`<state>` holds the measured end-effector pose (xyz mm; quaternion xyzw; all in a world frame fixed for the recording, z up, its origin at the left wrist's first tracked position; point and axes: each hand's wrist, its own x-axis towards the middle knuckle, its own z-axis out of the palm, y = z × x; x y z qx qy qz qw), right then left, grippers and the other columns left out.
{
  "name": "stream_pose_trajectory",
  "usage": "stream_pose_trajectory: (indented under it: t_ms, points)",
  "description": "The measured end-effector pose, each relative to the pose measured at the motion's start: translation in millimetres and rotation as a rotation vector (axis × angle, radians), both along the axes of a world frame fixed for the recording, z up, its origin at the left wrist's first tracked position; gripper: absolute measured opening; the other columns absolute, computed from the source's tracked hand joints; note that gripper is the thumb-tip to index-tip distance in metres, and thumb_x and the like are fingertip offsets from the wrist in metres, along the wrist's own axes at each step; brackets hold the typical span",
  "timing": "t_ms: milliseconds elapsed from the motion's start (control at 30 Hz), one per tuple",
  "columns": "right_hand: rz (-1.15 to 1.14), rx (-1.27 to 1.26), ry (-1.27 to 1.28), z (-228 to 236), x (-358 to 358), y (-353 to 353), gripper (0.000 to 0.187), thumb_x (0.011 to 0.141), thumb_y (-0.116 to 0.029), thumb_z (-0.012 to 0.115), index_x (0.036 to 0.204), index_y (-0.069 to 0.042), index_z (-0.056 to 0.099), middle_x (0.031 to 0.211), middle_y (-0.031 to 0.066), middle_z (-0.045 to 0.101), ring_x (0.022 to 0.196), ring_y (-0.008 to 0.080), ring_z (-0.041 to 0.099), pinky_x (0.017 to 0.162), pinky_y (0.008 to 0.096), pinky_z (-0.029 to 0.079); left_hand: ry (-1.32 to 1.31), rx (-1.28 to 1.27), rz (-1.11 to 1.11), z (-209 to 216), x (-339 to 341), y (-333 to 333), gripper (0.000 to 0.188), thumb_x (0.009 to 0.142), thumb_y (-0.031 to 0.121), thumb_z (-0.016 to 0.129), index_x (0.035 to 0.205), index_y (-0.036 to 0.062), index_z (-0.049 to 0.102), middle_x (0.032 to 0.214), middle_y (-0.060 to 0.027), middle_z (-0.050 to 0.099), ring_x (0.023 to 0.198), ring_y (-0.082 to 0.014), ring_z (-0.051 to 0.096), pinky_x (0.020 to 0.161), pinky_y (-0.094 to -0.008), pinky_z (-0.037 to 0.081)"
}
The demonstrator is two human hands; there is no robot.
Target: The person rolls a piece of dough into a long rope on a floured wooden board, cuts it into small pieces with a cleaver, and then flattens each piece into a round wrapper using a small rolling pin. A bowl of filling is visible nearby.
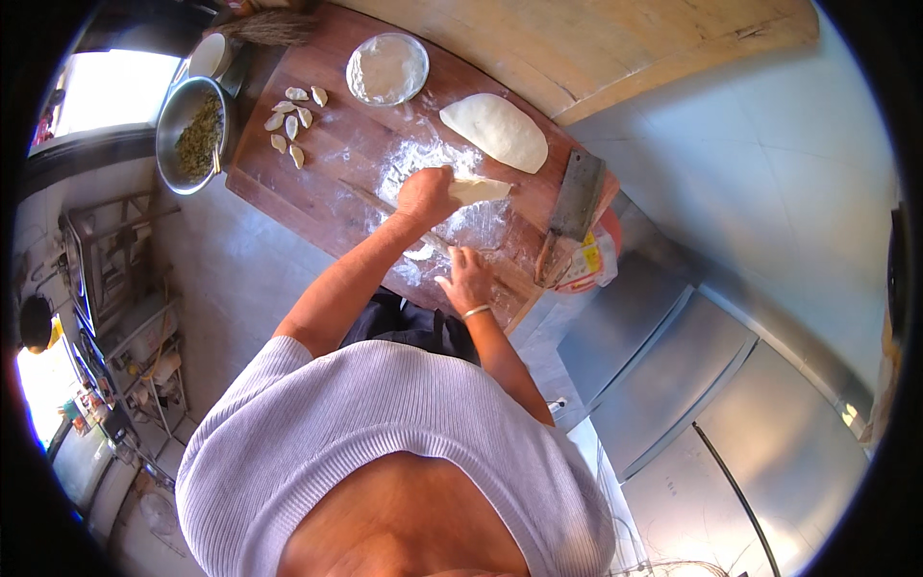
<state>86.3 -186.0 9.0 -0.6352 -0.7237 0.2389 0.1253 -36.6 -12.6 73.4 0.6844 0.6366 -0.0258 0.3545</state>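
Note:
My left hand (428, 197) is closed on one end of a strip of dough (481, 190), whose free end points right over a floury patch of the board (312, 207). A thin wooden rolling pin (367, 197) slants across the board beneath my left wrist. My right hand (468, 279) lies low at the pin's nearer part, thumb apart from the fingers; it does not appear to grip the pin. Between the hands sits a small piece of dough (420, 252). A large half-round slab of dough (497, 132) rests beyond the strip.
At the far left are several shaped dumplings (296, 154). A bowl of flour (387, 69) stands at the back. A metal bowl of chopped filling (165, 144) is beside the board's left edge. A cleaver (579, 195) lies at the right edge, near a packaged bag (588, 264).

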Motion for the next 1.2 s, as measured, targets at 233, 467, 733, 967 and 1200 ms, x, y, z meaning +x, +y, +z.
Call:
stream_pose_trajectory:
  t_ms: [233,467,733,967,1200]
  points:
    - [-0.033,0.188,0.127,-58,-2,28,0.027,0.084,-0.011,0.058,0.110,-0.005,0.059,0.100,0.0185,0.060,0.091,0.0394,0.058,0.075,0.0470,0.048,-0.261,0.105,-0.060,73,37,-8,0.036,0.066,0.022,0.075,0.097,0.0051,0.064,0.079,-0.0178,0.067,0.077,-0.0361,0.066,0.070,-0.0429,0.053]
    - [-0.278,-0.018,0.445,-81,72,120,0.024,0.081,-0.017,0.061,0.104,-0.007,0.063,0.096,0.0131,0.065,0.092,0.0328,0.061,0.077,0.0437,0.048,-0.578,0.202,-0.010,144,20,2,0.029,0.066,0.012,0.075,0.091,0.0031,0.064,0.076,-0.0152,0.066,0.072,-0.0297,0.067,0.065,-0.0368,0.052]
    - [-0.137,0.190,0.208,26,64,127,0.074,0.064,-0.016,0.077,0.131,-0.009,0.047,0.130,0.0138,0.054,0.114,0.0395,0.052,0.094,0.0466,0.045,-0.580,0.179,-0.071,159,-22,2,0.032,0.068,0.009,0.075,0.098,0.0037,0.063,0.078,-0.0132,0.065,0.072,-0.0236,0.067,0.063,-0.0341,0.051]
    - [-0.028,0.169,0.541,46,-17,79,0.062,0.068,-0.014,0.077,0.123,-0.006,0.051,0.110,0.0104,0.063,0.101,0.0310,0.061,0.077,0.0439,0.049,-0.645,-0.098,-0.087,118,-70,-34,0.038,0.067,0.006,0.078,0.103,0.0045,0.064,0.094,-0.0106,0.068,0.087,-0.0222,0.067,0.076,-0.0336,0.053]
    - [-0.011,-0.096,0.202,28,-25,32,0.017,0.076,-0.016,0.068,0.093,-0.015,0.063,0.090,0.0090,0.061,0.079,0.0324,0.065,0.068,0.0421,0.054,-0.462,-0.244,-0.144,34,-156,-52,0.041,0.073,0.003,0.075,0.113,0.0059,0.067,0.103,-0.0101,0.070,0.095,-0.0194,0.068,0.083,-0.0330,0.053]
